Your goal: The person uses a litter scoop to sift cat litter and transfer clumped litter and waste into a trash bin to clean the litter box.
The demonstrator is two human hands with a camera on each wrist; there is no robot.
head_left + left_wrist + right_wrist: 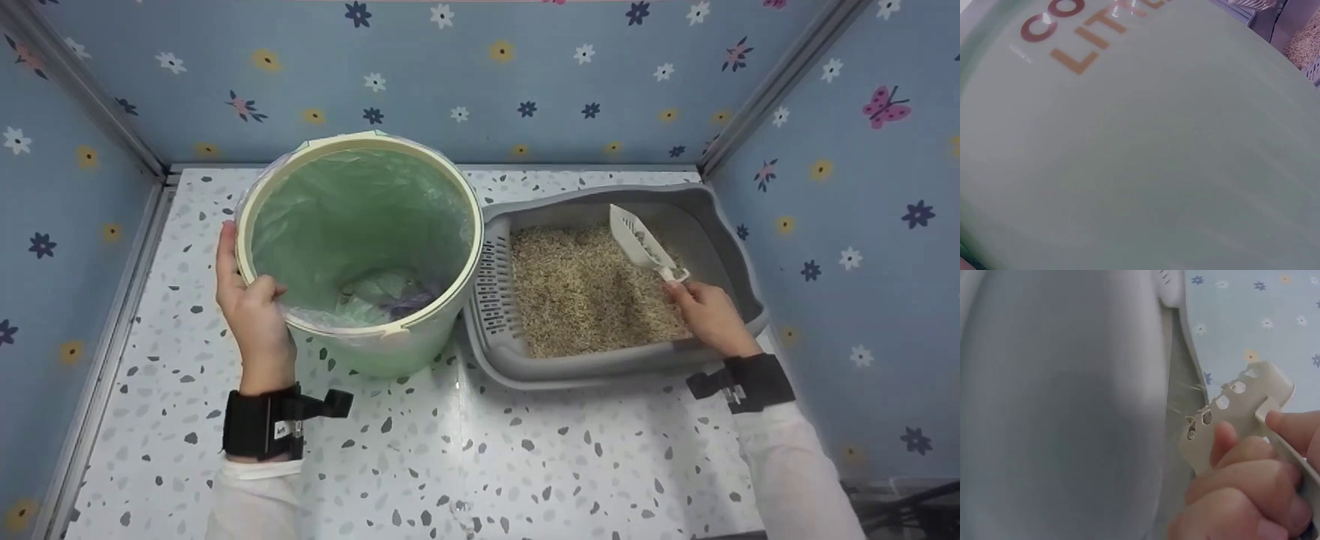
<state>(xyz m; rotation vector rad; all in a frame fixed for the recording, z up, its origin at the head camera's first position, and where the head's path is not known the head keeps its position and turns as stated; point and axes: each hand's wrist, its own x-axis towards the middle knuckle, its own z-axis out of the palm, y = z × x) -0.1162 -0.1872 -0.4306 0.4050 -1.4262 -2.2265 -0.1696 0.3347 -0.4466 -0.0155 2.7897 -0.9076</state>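
Note:
A pale green trash can (397, 349) with a cream rim leans toward the camera, lined with a clear bag. My left hand (259, 322) grips its left rim, the thumb hooked over the edge and the other fingers outside. In the left wrist view the can's printed side (1140, 146) fills most of the picture. My right hand (712, 315) holds a white slotted litter scoop (637, 236) by its handle, over the grey litter box (555, 369). Bits of litter show in the scoop's holes (1207, 417). Tan litter (592, 300) lies uneven in the box.
Inside the can, crumpled plastic (382, 292) with a purple part lies at the bottom. The litter box stands against the can's right side on a white speckled surface (420, 457). Blue flowered walls (480, 82) enclose the back and both sides.

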